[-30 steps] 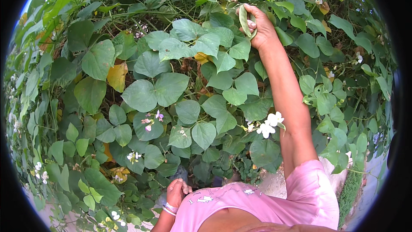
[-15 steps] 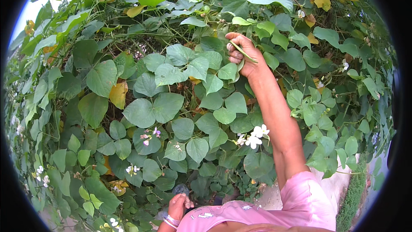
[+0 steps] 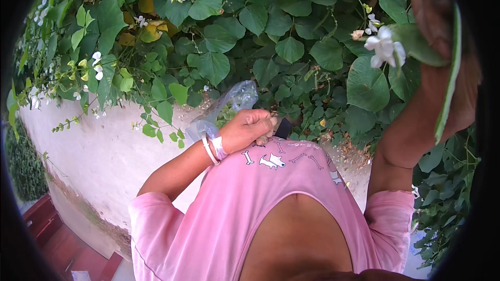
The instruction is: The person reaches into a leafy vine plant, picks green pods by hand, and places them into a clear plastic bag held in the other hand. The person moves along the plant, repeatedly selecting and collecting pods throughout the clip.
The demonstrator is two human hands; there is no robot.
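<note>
At the upper right, close to the camera, my right hand [image 3: 465,86] is closed around green bean pods. One long thin pod [image 3: 453,80] hangs down along the palm, and a broader flat green piece [image 3: 420,45], pod or leaf, sticks out beside the fingers. Some of the fingertips are blurred. My left hand [image 3: 250,128] is held in front of my belly with its fingers curled; anything inside them is hidden. A clear plastic bag [image 3: 240,96] with green contents hangs by the left wrist, where white and lilac bands [image 3: 214,148] go round.
Climbing bean vines [image 3: 291,49] with broad leaves fill the far side. White blossoms [image 3: 385,48] stand near my right hand. Pale ground [image 3: 99,140] lies to the left, with a reddish-brown structure [image 3: 67,242] at the lower left. More foliage is at the right edge.
My right hand has come back from the vines toward the camera and the right, still holding the pods. The view has tilted down, showing more of my left hand, the bag and the shirt.
</note>
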